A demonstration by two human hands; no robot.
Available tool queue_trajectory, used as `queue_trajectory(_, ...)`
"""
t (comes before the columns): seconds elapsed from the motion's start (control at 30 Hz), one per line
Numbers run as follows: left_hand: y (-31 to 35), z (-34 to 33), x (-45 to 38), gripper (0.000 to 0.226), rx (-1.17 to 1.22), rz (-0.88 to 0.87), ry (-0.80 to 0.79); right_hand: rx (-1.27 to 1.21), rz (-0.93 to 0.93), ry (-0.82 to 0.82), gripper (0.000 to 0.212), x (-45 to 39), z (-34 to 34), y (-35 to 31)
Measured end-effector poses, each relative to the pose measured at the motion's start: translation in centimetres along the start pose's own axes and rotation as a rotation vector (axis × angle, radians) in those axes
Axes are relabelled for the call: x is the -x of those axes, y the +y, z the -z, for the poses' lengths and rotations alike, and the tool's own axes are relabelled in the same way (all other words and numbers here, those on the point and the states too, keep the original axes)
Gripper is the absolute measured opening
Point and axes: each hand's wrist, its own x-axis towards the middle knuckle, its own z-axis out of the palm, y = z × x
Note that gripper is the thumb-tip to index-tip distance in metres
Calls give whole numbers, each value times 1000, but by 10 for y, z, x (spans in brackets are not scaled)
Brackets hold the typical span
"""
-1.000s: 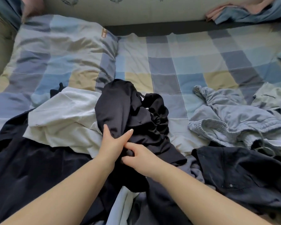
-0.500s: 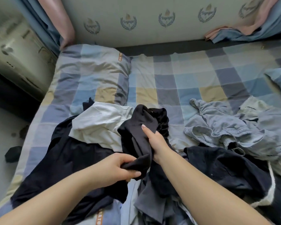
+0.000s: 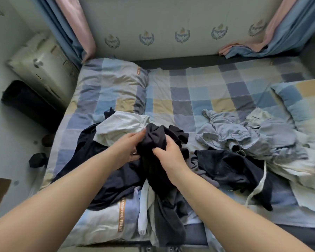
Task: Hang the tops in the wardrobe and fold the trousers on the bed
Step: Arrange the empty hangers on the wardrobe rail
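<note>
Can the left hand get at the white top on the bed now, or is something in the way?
Probably not yet: the white top lies uncovered beside the left hand, but that hand grips the black garment.

Both bare forearms reached forward and converged at centre. Left hand [image 3: 129, 148] was turned palm inward, fingers extended along the bunched dark garment [image 3: 155, 142], thumb low. Right hand [image 3: 168, 153] gripped the same garment, fingers curled into the cloth, wrist straight.
</note>
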Motion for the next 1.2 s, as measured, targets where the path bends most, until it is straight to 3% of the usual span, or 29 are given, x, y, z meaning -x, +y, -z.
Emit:
queue_trajectory(0.1, 11, -11, 25, 31, 157, -29, -87, 139, 106, -131, 45, 36, 2, -14)
queue_trajectory(0.17, 15, -15, 46, 14, 62, -69, -103, 285, 182, -213, 43, 58, 6, -23)
queue_trajectory(0.27, 19, -11, 69, 20, -56, -154, -169, 511, 249, -298, 40, 77, 17, -32)
queue_trajectory(0.43, 36, 1, 109, 34, -238, -255, -388, 658, 317, -79, 21, 90, 58, -52)
queue_trajectory(0.53, 50, 8, 129, 35, -254, -291, -455, 901, 305, 95, 45, 85, 76, -60)
queue_trajectory(0.63, 69, 20, 147, 36, -324, -358, -525, 1054, 181, 73, 68, 86, 77, -65)
queue_trajectory(0.67, 75, 24, 153, 37, -356, -378, -548, 1070, 181, 44, 62, 88, 74, -66)
queue_trajectory(0.73, 84, 28, 157, 40, -403, -391, -584, 1134, 195, 26, 29, 91, 68, -67)
queue_trajectory(0.77, 87, 34, 161, 42, -439, -405, -598, 1150, 214, 57, 18, 97, 59, -67)
queue_trajectory(0.87, 91, 52, 165, 50, -545, -464, -601, 985, 296, 233, 16, 114, 37, -73)
queue_trajectory(1.03, 98, 63, 166, 65, -725, -553, -676, 779, 526, 506, 24, 167, -1, -114)
queue_trajectory(1.13, 103, 46, 168, 58, -917, -706, -674, 705, 629, 609, 23, 204, -22, -147)
queue_trajectory(1.2, 103, 27, 172, 40, -1181, -916, -570, 595, 621, 664, 20, 223, -30, -163)
